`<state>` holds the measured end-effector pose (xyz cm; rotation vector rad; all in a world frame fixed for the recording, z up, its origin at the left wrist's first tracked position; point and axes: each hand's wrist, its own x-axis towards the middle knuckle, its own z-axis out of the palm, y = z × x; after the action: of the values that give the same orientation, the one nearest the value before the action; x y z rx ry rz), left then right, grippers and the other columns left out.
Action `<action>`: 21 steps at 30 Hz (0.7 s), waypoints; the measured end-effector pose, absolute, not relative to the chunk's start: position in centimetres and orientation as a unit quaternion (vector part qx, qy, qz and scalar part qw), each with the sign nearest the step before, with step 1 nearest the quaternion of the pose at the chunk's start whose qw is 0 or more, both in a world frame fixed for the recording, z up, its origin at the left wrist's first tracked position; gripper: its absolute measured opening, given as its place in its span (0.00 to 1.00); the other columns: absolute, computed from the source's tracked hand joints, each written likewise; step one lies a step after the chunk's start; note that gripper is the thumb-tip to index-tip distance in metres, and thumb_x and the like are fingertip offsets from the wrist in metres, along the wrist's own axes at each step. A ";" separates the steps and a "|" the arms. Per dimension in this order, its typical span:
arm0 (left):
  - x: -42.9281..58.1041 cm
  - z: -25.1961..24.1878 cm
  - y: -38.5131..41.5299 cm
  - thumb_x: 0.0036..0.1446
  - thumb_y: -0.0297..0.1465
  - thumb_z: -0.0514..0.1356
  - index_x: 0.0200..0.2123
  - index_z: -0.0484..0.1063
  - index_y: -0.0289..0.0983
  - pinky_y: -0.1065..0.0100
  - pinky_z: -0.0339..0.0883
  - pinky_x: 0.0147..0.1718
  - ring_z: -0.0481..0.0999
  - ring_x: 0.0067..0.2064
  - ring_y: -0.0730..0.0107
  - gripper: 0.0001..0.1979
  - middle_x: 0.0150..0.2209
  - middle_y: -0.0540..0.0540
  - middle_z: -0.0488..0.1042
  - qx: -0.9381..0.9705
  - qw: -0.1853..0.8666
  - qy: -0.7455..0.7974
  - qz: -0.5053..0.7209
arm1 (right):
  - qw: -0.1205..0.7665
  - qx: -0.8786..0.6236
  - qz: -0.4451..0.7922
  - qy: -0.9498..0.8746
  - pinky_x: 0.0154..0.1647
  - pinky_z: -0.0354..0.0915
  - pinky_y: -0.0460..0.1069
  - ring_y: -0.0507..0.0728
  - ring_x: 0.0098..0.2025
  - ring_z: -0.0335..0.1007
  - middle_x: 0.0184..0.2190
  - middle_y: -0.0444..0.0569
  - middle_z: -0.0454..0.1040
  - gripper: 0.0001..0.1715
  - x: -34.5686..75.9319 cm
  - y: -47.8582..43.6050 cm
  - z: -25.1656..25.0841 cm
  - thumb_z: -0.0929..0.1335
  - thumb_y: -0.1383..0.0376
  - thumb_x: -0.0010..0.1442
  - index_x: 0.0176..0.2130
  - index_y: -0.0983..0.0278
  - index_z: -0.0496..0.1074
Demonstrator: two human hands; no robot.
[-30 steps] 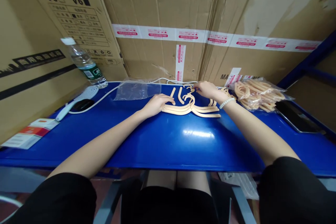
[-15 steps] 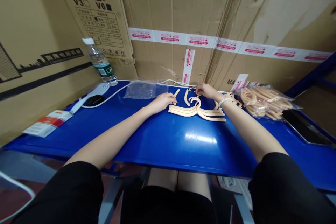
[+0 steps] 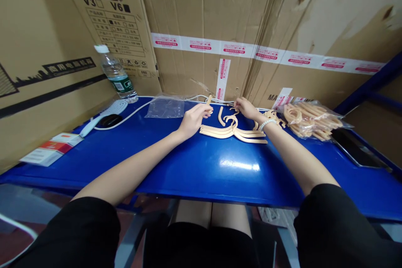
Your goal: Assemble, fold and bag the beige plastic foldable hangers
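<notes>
My left hand (image 3: 194, 120) is closed around a beige hanger arm piece (image 3: 209, 99), which sticks up from the fingers. My right hand (image 3: 246, 108), wearing a beaded bracelet, has its fingers pinched at a small beige hanger hook (image 3: 233, 114) at the back of the table; the fingertips partly cover it. Between and in front of both hands lie several assembled beige hangers (image 3: 220, 133), stacked with hooks pointing away from me. Another curved arm piece (image 3: 220, 116) lies loose behind them. More hook pieces (image 3: 276, 118) are piled right of my right wrist.
A clear bag of beige parts (image 3: 310, 119) and a dark phone (image 3: 358, 148) are at the right. An empty plastic bag (image 3: 166, 107), water bottle (image 3: 117, 75), hairbrush (image 3: 106, 113), black mouse (image 3: 110, 120) and small box (image 3: 52, 149) are left. Cardboard (image 3: 194, 8) walls the back.
My left hand has lifted the arm piece off the table and turned it more upright. My right hand stays at the hook. The view has shifted slightly.
</notes>
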<state>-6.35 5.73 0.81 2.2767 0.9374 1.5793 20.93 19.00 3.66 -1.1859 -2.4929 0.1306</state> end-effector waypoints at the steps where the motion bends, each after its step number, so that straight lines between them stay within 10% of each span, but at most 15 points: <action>1: -5.8 1.0 5.3 0.70 0.31 0.50 0.47 0.74 0.36 0.66 0.78 0.41 0.80 0.40 0.70 0.13 0.46 0.42 0.75 0.753 0.124 0.312 0.565 | 0.202 -0.428 0.042 -0.880 0.52 0.63 0.54 0.61 0.47 0.67 0.39 0.57 0.75 0.14 21.2 18.8 3.8 0.60 0.74 0.61 0.41 0.67 0.73; 14: -1.7 0.7 1.7 0.56 0.39 0.67 0.35 0.81 0.35 0.56 0.77 0.50 0.82 0.48 0.57 0.13 0.48 0.39 0.80 0.611 0.354 0.366 0.606 | 0.213 -0.482 0.133 -0.839 0.43 0.65 0.51 0.58 0.36 0.74 0.32 0.51 0.80 0.03 22.4 17.9 3.8 0.71 0.69 0.51 0.32 0.65 0.75; 21: -0.8 0.2 0.9 0.49 0.34 0.73 0.64 0.64 0.35 0.49 0.75 0.53 0.84 0.45 0.53 0.40 0.42 0.40 0.83 0.489 0.530 0.372 0.585 | 0.346 -0.462 0.255 -0.776 0.39 0.72 0.52 0.56 0.32 0.75 0.29 0.48 0.77 0.04 21.6 15.5 5.4 0.71 0.66 0.51 0.31 0.64 0.71</action>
<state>-0.83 0.87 0.24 1.1667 0.8874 1.3968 21.57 15.51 5.40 -1.1995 -2.0134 0.6605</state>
